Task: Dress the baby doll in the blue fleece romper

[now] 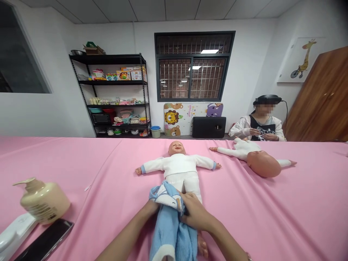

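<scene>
A baby doll (181, 165) in a white top and white bottoms lies on its back, arms spread, its head away from me. Over its legs bunch light-blue baby trousers (167, 224) with pale cuffs and a cartoon print near the gathered waist. My right hand (195, 210) grips the waist at its right side, thumb and fingers closed on the cloth. At the opposite side, my left hand (151, 207) holds the waist, its fingers mostly hidden by the fabric. One bare doll foot (202, 246) shows beside the trousers.
A pump bottle (45, 201), a phone (46, 241) and a white device (16, 232) lie at left on the pink cloth (108, 203). A second doll (263, 164) lies at right, near a seated person (262, 125). Shelves (108, 82) stand behind.
</scene>
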Demonstrator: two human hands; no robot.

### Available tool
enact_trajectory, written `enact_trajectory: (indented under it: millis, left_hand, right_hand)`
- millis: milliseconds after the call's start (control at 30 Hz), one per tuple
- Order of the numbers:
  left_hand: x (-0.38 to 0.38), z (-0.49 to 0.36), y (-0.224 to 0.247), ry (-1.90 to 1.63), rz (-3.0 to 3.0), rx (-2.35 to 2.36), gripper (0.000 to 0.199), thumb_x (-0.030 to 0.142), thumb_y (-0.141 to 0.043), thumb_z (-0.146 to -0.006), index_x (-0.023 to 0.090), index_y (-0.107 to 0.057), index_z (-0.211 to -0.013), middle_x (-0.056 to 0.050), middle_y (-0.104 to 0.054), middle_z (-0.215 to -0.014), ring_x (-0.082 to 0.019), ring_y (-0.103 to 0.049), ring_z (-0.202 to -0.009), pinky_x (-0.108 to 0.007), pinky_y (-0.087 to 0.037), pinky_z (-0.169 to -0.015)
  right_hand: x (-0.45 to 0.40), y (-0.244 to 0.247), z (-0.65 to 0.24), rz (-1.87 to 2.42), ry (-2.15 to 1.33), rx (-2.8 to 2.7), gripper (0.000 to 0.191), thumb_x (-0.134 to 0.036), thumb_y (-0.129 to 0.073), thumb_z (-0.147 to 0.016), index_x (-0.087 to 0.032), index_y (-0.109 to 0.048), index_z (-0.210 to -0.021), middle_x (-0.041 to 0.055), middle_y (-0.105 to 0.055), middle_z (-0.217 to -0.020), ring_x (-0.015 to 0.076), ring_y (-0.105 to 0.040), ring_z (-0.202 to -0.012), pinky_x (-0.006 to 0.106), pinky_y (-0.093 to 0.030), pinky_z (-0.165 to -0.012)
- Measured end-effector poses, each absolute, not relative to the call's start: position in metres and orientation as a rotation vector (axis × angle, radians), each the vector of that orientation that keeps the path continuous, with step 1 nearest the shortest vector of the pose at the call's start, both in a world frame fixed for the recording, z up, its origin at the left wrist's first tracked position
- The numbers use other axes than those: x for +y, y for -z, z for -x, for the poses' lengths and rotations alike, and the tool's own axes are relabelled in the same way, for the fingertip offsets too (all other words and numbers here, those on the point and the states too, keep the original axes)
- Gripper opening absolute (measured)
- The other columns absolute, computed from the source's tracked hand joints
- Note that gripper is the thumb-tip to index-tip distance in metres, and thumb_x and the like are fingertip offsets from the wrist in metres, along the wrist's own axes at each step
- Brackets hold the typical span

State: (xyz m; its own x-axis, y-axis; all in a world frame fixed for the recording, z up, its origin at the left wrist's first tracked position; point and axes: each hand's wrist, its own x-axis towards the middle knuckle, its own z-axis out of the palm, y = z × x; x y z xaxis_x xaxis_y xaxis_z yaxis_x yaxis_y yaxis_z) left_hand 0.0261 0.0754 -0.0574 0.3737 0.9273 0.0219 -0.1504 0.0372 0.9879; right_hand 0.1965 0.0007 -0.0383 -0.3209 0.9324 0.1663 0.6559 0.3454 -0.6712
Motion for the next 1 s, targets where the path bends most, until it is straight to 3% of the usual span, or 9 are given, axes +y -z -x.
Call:
enact_trajectory:
  millis: [133,267,333,500,600,700,800,900,1000]
  left_hand:
    - [0.064,-0.02,0.049,-0.737,-1.133,0.659,0.035,0.038,-0.071,-0.065,0.014,-0.064,-0.089,-0.007,-0.066,-0.086,-0.023,-0.059,-0.088,-0.032,-0.046,-0.08]
    - [0.061,-0.017,0.037,-0.675,-1.152,0.53,0.05,0.038,-0.076,-0.06,0.015,-0.06,-0.101,-0.008,-0.064,-0.096,-0.023,-0.059,-0.091,-0.031,-0.046,-0.08]
    - [0.064,-0.019,0.034,-0.752,-1.264,0.551,0.052,0.035,-0.078,-0.058,0.013,-0.06,-0.101,-0.009,-0.064,-0.098,-0.024,-0.058,-0.093,-0.03,-0.045,-0.08]
    - [0.075,-0.027,0.036,-1.072,-1.505,0.782,0.029,0.029,-0.072,-0.06,0.013,-0.061,-0.081,-0.004,-0.064,-0.082,-0.02,-0.057,-0.078,-0.029,-0.046,-0.073]
    - [0.083,-0.028,0.044,-1.243,-1.574,0.852,0.025,0.028,-0.064,-0.065,0.014,-0.06,-0.085,-0.005,-0.064,-0.087,-0.022,-0.058,-0.083,-0.032,-0.045,-0.079]
    - [0.092,-0.023,0.054,-1.283,-1.664,0.883,0.032,0.028,-0.061,-0.066,0.014,-0.059,-0.094,-0.007,-0.063,-0.096,-0.023,-0.057,-0.093,-0.034,-0.043,-0.086]
    - [0.105,-0.013,0.063,-1.279,-1.588,1.021,0.042,0.032,-0.06,-0.065,0.014,-0.053,-0.103,-0.008,-0.059,-0.099,-0.022,-0.057,-0.09,-0.032,-0.046,-0.078]
    - [0.118,0.001,0.065,-1.252,-1.453,1.257,0.051,0.034,-0.063,-0.062,0.013,-0.048,-0.106,-0.01,-0.055,-0.102,-0.019,-0.058,-0.076,-0.026,-0.045,-0.061]
    - [0.121,0.016,0.057,-1.033,-1.583,1.351,0.053,0.039,-0.07,-0.06,0.013,-0.049,-0.101,-0.003,-0.058,-0.078,-0.015,-0.054,-0.059,-0.022,-0.037,-0.051]
  right_hand:
    - [0.004,0.044,-0.198,1.215,-0.671,-1.989,0.054,-0.015,-0.048,-0.06,-0.02,-0.053,-0.113,0.0042,-0.06,-0.102,0.0216,-0.051,-0.09,0.034,-0.036,-0.085]
    - [0.015,0.054,-0.2,1.135,-0.636,-1.722,0.031,-0.012,-0.04,-0.065,-0.016,-0.061,-0.088,0.0069,-0.063,-0.095,0.0202,-0.056,-0.088,0.032,-0.041,-0.082]
    - [0.019,0.056,-0.201,1.109,-0.69,-1.672,0.03,-0.011,-0.04,-0.067,-0.016,-0.062,-0.088,0.0064,-0.064,-0.097,0.0191,-0.057,-0.087,0.03,-0.043,-0.082]
    - [0.018,0.053,-0.201,1.093,-0.77,-1.665,0.032,-0.012,-0.042,-0.072,-0.017,-0.064,-0.095,0.0045,-0.065,-0.097,0.0191,-0.059,-0.088,0.03,-0.045,-0.081]
    - [0.013,0.046,-0.2,1.086,-0.784,-1.678,0.03,-0.014,-0.044,-0.074,-0.016,-0.065,-0.095,0.0041,-0.066,-0.094,0.0206,-0.058,-0.092,0.03,-0.045,-0.082]
    - [0.011,0.041,-0.199,1.094,-0.811,-1.701,0.024,-0.017,-0.046,-0.074,-0.016,-0.065,-0.09,0.0026,-0.066,-0.087,0.02,-0.058,-0.084,0.03,-0.045,-0.078]
    - [0.014,0.039,-0.202,1.057,-0.921,-1.617,0.024,-0.025,-0.054,-0.073,-0.016,-0.063,-0.093,0.0023,-0.065,-0.091,0.0197,-0.057,-0.084,0.03,-0.044,-0.077]
    - [0.021,0.043,-0.209,1.068,-1.036,-1.309,0.034,-0.038,-0.063,-0.068,-0.013,-0.063,-0.091,0.0045,-0.065,-0.087,0.0217,-0.057,-0.084,0.032,-0.044,-0.077]
    - [0.024,0.045,-0.217,1.068,-1.127,-0.976,0.042,-0.042,-0.07,-0.062,-0.012,-0.064,-0.091,0.0064,-0.066,-0.087,0.0238,-0.058,-0.086,0.034,-0.045,-0.079]
